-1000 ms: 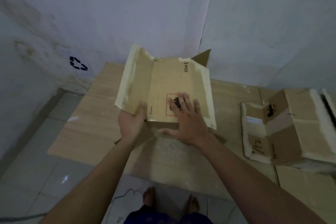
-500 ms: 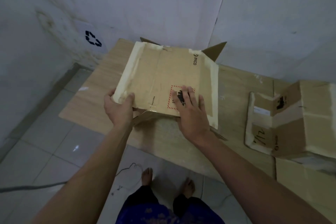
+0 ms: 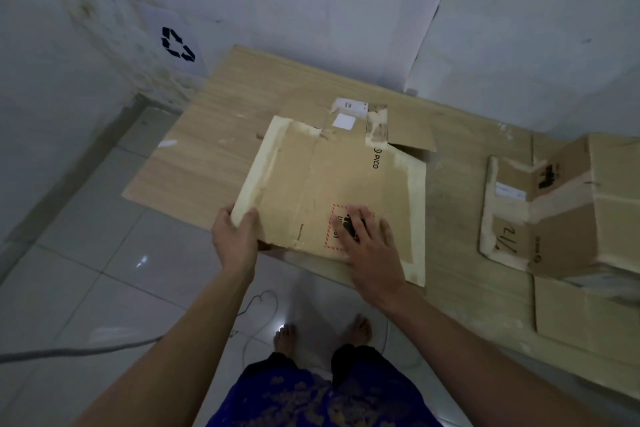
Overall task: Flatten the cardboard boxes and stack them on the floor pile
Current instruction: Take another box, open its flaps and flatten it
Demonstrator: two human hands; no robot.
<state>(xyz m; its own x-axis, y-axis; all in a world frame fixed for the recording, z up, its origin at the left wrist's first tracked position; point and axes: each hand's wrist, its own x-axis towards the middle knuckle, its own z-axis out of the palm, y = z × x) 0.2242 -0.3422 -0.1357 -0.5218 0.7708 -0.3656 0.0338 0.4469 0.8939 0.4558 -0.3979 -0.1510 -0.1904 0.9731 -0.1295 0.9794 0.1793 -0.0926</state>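
Observation:
A flattened brown cardboard box (image 3: 343, 180) with pale tape along its edges and a red dashed label lies low over the wood-grain floor sheet (image 3: 214, 156). My left hand (image 3: 235, 239) grips the box's near left corner, thumb on top. My right hand (image 3: 370, 246) presses flat on the box over the red label, fingers spread. A box that still stands unfolded (image 3: 568, 215) sits to the right, apart from both hands.
White walls meet in a corner behind the sheet, with a recycling sign (image 3: 176, 45) on the left wall. Grey floor tiles (image 3: 86, 270) lie to the left. A thin cable (image 3: 256, 308) runs by my bare feet (image 3: 322, 333). Another flat cardboard piece (image 3: 581, 312) lies at the right.
The box has come down from a tilted, raised position to lie nearly flat on the sheet. My left hand shifted to the near left corner; my right hand stayed on the label.

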